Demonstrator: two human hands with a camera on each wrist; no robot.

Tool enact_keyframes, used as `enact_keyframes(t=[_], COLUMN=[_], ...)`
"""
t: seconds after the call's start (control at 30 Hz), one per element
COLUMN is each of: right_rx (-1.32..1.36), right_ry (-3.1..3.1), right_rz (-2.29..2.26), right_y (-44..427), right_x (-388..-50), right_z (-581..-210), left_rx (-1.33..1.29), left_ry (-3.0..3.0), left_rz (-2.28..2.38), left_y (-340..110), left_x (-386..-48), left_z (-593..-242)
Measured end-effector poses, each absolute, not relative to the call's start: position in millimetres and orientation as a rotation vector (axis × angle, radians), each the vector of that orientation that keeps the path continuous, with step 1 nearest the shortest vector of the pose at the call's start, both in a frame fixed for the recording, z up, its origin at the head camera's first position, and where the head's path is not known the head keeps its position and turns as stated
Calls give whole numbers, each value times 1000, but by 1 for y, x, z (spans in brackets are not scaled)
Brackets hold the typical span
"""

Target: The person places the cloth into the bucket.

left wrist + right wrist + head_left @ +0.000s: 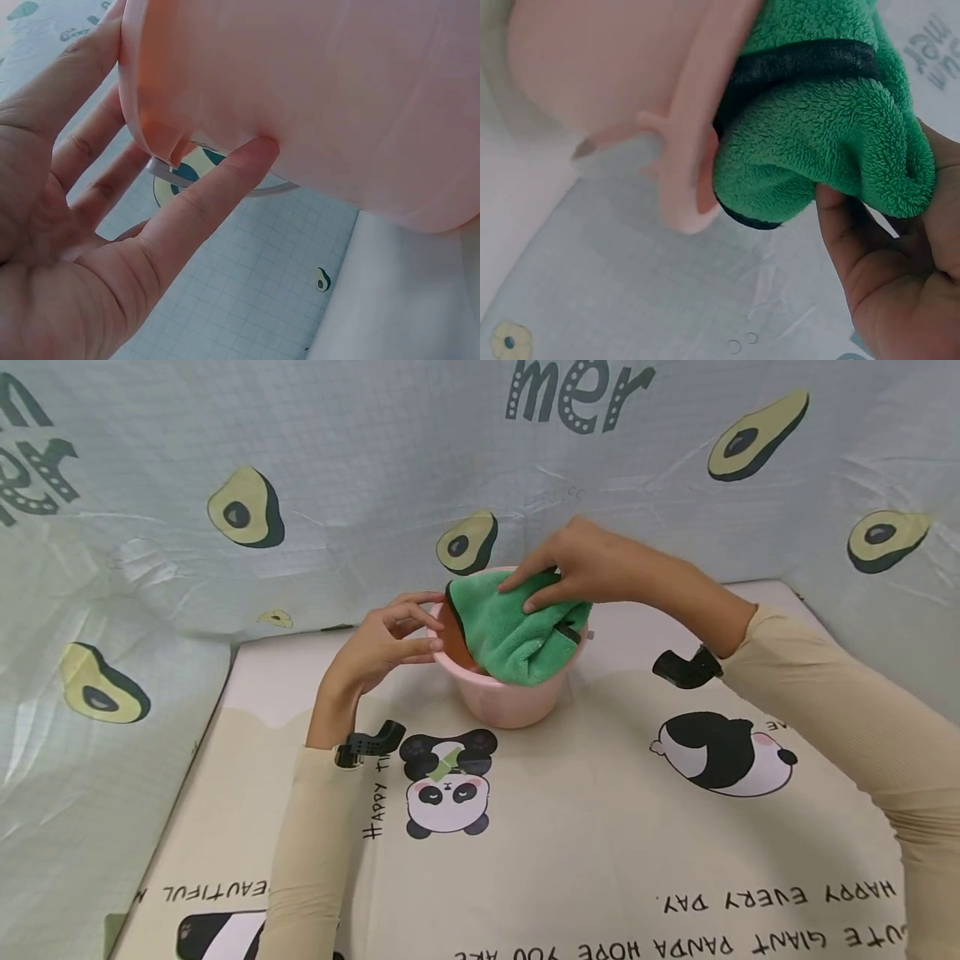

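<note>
A pink plastic bucket stands on the table, with a green plush towel edged in black across its mouth. My right hand pinches the towel above the bucket's far right side. In the right wrist view, a thick fold of the green towel bulges over the bucket rim, between thumb and fingers. My left hand touches the bucket's left side with spread, fairly straight fingers. The left wrist view shows its thumb pressing the outer bucket wall. The bucket's bottom is hidden by the towel.
A cream tablecloth printed with pandas and words covers the table. Behind and to the sides hangs a pale sheet with avocado prints. The bucket's grey handle hangs at its side. Each wrist wears a black strap mount.
</note>
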State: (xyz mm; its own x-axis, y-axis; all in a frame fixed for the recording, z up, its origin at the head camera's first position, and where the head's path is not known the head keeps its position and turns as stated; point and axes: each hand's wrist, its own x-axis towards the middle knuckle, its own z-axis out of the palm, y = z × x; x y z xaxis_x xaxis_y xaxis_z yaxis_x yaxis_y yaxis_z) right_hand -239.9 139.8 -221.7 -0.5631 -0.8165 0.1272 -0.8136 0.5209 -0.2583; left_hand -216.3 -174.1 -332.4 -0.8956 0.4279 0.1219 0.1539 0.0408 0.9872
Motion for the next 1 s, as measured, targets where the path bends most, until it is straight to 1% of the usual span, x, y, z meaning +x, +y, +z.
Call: enact_keyframes(t=[0.23,0.4,0.8,1.0], right_rx=[-1442,-1476,-1466,-1379], right_ry=[2622,2585,2549,2479], right_rz=[-332,-286,-200,-237], right_y=[128,119,108,103], right_x=[-259,-268,-280,-283], right_z=[-222,-222,-226,-230], left_rx=[622,620,608,602], left_ry=[2110,2080,2070,2065], left_rz=[1949,1971,1973,1980], left_y=[-176,-175,-174,-175], left_x=[-217,-218,-220,-219], left_z=[-334,-334,-333,-333])
